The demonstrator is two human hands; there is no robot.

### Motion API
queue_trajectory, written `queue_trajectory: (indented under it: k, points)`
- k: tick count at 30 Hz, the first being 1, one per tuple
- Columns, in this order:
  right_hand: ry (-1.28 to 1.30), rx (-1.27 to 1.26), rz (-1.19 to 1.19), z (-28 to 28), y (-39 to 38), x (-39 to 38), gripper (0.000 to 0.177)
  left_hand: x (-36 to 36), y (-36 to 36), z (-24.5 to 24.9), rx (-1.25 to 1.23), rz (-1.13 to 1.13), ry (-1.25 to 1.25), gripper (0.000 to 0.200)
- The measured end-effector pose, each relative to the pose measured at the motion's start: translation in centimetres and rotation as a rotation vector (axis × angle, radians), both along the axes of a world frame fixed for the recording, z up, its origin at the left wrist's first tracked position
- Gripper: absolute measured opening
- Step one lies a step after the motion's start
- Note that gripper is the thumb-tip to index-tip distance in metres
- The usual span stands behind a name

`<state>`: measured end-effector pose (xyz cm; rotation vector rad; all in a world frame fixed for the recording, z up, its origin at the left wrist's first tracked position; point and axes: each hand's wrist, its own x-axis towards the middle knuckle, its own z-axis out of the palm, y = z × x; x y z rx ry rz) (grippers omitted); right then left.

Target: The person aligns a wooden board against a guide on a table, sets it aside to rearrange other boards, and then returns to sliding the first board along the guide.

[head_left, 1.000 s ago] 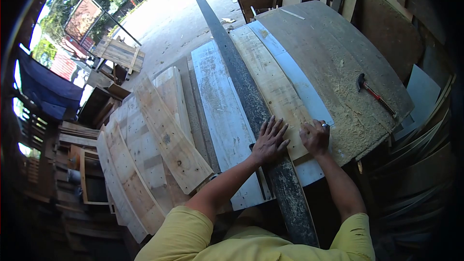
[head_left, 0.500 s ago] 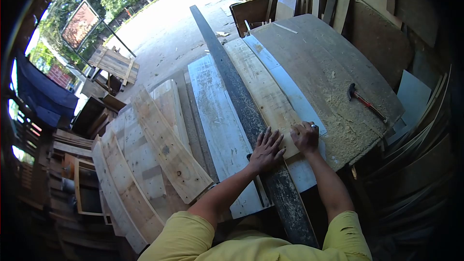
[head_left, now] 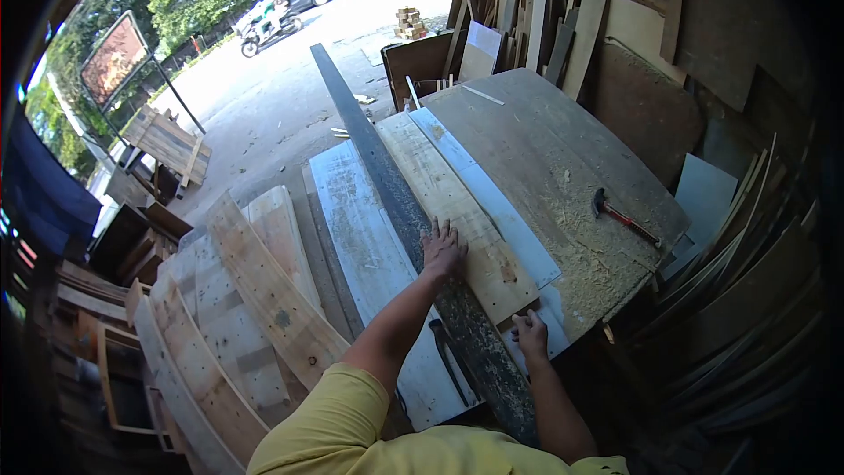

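Plank: pale wooden plank (head_left: pixel 479 242) lies lengthwise on the worktop (head_left: pixel 549 136), along the right side of the long dark beam (head_left: pixel 378 158).
Left hand (head_left: pixel 445 252): grip open, palm down, fingers spread over the beam and the plank's left edge.
Right hand (head_left: pixel 530 334): at the plank's near end, fingers curled; cannot tell whether the grip holds anything.
Hammer (head_left: pixel 624 218): on the right, among sawdust (head_left: pixel 576 255).
Dark bar (head_left: pixel 450 361): left of the beam's near part.
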<state>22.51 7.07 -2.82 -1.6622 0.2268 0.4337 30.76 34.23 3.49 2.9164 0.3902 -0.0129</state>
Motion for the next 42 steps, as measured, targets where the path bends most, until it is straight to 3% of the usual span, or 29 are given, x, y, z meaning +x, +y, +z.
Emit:
queue_trajectory:
  k: [4,5,8,16,19,42]
  points:
    - [-0.144,-0.042,0.11,-1.9,1.0,0.2,0.044,3.9,1.6,-0.6,0.011,0.032,0.073,0.063]
    - [-0.234,-0.07,0.076,-2.3,1.1,0.2,0.031,3.8,1.8,-1.1,0.009,0.019,0.057,0.063]
    - [-0.356,-0.206,0.109,-2.4,1.3,0.5,0.03,4.0,2.3,-0.3,0.019,0.011,0.062,0.063]
    - [-0.246,-0.205,0.137,2.3,2.8,1.3,0.031,4.4,3.4,-0.3,-0.049,-0.005,0.053,0.064]
    - [-0.242,-0.194,0.177,2.8,3.3,2.2,0.031,5.4,3.9,-1.1,0.052,0.035,0.027,0.064]
    - [-0.165,-0.025,0.188,1.8,7.5,6.2,0.026,9.8,8.1,-1.3,0.037,0.111,0.009,0.058]
